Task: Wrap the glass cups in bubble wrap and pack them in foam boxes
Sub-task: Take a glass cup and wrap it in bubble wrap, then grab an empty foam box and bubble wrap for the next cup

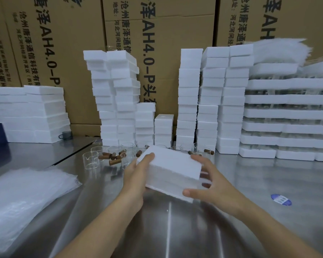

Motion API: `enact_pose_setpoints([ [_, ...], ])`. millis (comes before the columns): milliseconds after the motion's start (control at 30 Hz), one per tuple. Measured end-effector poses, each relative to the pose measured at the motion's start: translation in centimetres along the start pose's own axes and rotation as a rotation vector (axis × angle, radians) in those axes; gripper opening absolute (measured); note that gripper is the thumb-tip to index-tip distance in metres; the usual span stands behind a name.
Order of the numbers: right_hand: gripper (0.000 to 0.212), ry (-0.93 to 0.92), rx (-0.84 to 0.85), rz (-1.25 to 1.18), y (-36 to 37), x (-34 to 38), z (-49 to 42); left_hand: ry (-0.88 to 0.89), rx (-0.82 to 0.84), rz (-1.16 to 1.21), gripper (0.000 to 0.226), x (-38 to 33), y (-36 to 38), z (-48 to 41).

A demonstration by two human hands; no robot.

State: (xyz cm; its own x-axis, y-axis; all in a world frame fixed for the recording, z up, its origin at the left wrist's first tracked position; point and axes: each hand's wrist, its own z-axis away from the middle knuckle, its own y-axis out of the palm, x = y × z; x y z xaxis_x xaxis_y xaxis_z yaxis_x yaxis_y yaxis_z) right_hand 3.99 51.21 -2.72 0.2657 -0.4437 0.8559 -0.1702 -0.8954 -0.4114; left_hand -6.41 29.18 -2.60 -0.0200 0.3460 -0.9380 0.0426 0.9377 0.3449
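Note:
A closed white foam box [172,169] is held tilted above the steel table [268,183], in the middle of the view. My left hand [136,175] grips its left end, thumb on the top edge. My right hand [207,180] holds the right end, thumb under the near corner and fingers spread along the side. Behind the box, several clear glass cups [90,158] with brown wooden handles [114,157] stand and lie on the table. A stack of bubble wrap sheets [24,190] lies at the near left.
Tall stacks of white foam boxes [117,97] stand along the back, with flat foam trays [287,116] at the right and foam slabs [30,112] at the left. Large cardboard cartons [166,43] form the wall behind. A blue sticker [281,199] lies on the table at the right.

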Motion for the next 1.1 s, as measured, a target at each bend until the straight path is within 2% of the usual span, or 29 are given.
enact_pose_setpoints([
  [67,0.078,0.087,0.148,-0.124,-0.3,0.9,0.8,0.042,-0.056,-0.027,0.019,-0.8,-0.3,0.1],
  [100,0.068,0.102,0.162,-0.176,-0.4,1.3,0.7,0.082,-0.052,-0.038,0.018,-1.4,-0.4,0.2],
  [167,0.050,0.095,0.104,-0.174,-0.2,1.6,0.2,0.204,0.036,-0.085,0.021,-2.8,-0.4,0.7],
  [200,0.041,0.025,0.183,-0.214,-0.6,0.9,0.9,0.264,0.116,-0.127,0.025,-3.4,-0.4,0.9],
  [233,0.038,0.053,0.195,-0.308,-0.5,0.4,1.3,0.309,0.203,-0.157,0.025,-3.9,-0.4,1.2],
  [300,0.044,0.049,0.296,-0.333,0.0,0.3,1.3,0.374,0.355,-0.160,0.025,-4.3,0.1,2.1],
  [333,0.045,0.024,0.341,-0.390,0.2,1.0,1.3,0.384,0.396,-0.161,0.030,-4.0,0.5,2.6],
  [400,0.053,0.168,0.421,-0.640,1.6,2.9,1.2,0.363,0.397,-0.168,0.042,-3.1,1.5,3.6],
  [433,0.064,0.193,0.416,-0.688,2.1,3.3,1.4,0.335,0.364,-0.144,0.041,-2.5,2.0,3.9],
  [500,0.077,0.204,0.248,-0.697,3.5,3.1,1.3,0.211,0.242,-0.108,0.039,-1.4,2.6,3.9],
  [533,0.075,0.176,0.168,-0.687,3.9,3.2,1.1,0.123,0.217,-0.096,0.042,-1.0,2.6,3.7],
  [600,0.062,0.136,0.020,-0.672,4.1,3.4,0.6,-0.100,0.277,-0.054,0.057,-1.1,3.1,3.5],
  [633,0.057,0.133,-0.054,-0.687,3.9,3.3,0.5,-0.161,0.323,-0.038,0.059,-1.1,3.5,3.5],
  [667,0.053,0.130,-0.107,-0.696,3.8,3.3,0.6,-0.137,0.384,-0.015,0.055,-0.6,3.6,3.6],
  [733,0.048,0.131,-0.122,-0.700,3.4,3.5,0.7,-0.016,0.436,-0.006,0.048,1.0,3.2,3.9],
  [767,0.044,0.143,-0.095,-0.705,3.1,3.8,0.3,-0.014,0.437,-0.001,0.047,1.5,3.3,3.9],
  [867,0.039,0.191,-0.050,-0.675,2.1,3.3,-0.7,-0.135,0.341,0.033,0.046,1.3,4.2,3.8],
  [967,0.042,0.253,-0.002,-0.765,2.8,2.8,-0.5,-0.189,0.339,0.066,0.039,1.3,3.9,4.1],
  [1100,0.046,0.247,-0.091,-0.808,3.9,1.6,0.0,-0.196,0.331,0.010,0.039,1.2,4.1,5.2],
])
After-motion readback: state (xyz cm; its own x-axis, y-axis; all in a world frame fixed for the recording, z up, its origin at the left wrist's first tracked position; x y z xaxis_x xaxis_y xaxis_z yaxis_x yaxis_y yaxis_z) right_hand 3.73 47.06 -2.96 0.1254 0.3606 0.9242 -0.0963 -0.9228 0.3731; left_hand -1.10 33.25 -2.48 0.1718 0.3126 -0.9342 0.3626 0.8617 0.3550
